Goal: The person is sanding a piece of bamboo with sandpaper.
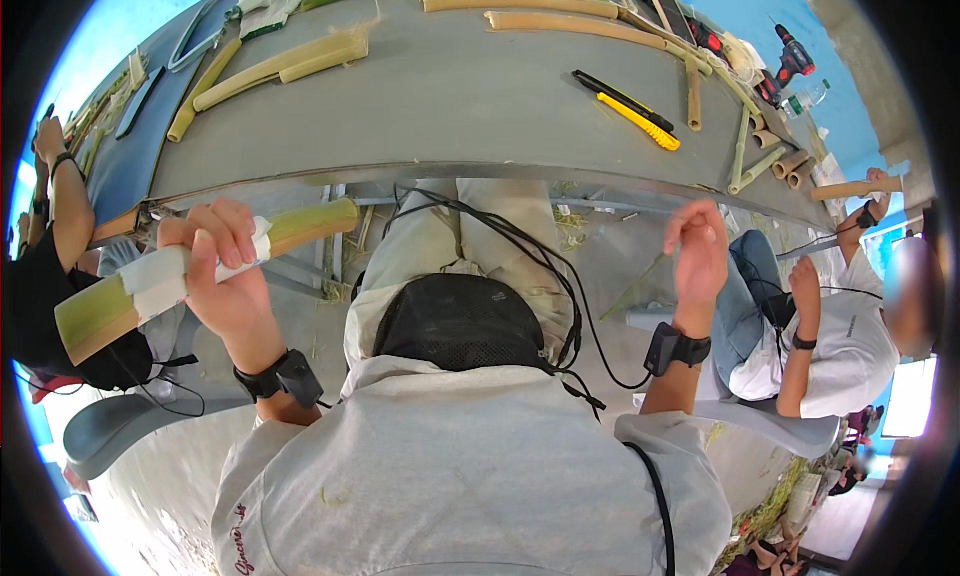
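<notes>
My left hand (222, 266) is wrapped around a thick length of split bamboo (310, 224), held at a slant off the table's near edge. White cloth or paper (158, 279) covers the bamboo's middle, partly hidden by my fingers. On the other side, my right hand (697, 256) is raised near the table edge with its fingers curled. A thin, blurred green strip (636, 288) slants down to the left from those fingertips; it looks like a bamboo sliver pinched there. On the table lies a yellow and black utility knife (637, 119), beside a slim black tool (622, 94).
Bamboo pieces (290, 68) lie across the grey table (450, 116), more at its right. A cordless drill (792, 58) and water bottle (806, 99) stand far right. Co-workers sit on both sides (830, 326) (60, 296). Black cables (500, 231) cross my lap.
</notes>
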The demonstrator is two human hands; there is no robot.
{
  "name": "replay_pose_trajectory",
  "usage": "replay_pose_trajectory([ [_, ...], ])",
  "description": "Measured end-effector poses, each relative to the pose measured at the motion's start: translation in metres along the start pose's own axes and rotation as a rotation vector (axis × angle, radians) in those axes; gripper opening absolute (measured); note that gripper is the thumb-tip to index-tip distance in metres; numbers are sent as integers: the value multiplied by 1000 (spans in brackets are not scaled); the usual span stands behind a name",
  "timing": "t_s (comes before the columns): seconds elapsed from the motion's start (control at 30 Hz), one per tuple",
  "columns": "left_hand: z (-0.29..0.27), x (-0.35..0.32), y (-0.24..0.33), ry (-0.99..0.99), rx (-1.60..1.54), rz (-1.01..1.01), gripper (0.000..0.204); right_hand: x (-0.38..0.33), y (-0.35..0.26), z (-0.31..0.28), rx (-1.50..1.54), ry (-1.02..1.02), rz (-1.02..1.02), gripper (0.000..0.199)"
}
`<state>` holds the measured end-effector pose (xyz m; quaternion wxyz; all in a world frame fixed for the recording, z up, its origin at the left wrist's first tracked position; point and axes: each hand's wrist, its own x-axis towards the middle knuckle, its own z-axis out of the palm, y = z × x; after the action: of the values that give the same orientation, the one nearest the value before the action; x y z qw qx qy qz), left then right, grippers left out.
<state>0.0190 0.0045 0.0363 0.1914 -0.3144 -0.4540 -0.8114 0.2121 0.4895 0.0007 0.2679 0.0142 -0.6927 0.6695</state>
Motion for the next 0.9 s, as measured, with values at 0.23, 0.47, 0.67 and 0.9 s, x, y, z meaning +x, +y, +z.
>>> replay_pose_trajectory([
  [0.23,17,0,-5,36,-525,-128,26,49,-42,172,-373,-505,-417,55],
  [0.47,25,-10,-17,183,-775,-237,27,48,-22,234,-707,-663,-500,52],
  [0.67,4,1,-7,84,-812,-163,24,51,-22,215,-622,-832,-350,42],
  [0.9,35,-17,-29,-91,-585,-410,21,40,2,228,-413,-838,-135,42],
])
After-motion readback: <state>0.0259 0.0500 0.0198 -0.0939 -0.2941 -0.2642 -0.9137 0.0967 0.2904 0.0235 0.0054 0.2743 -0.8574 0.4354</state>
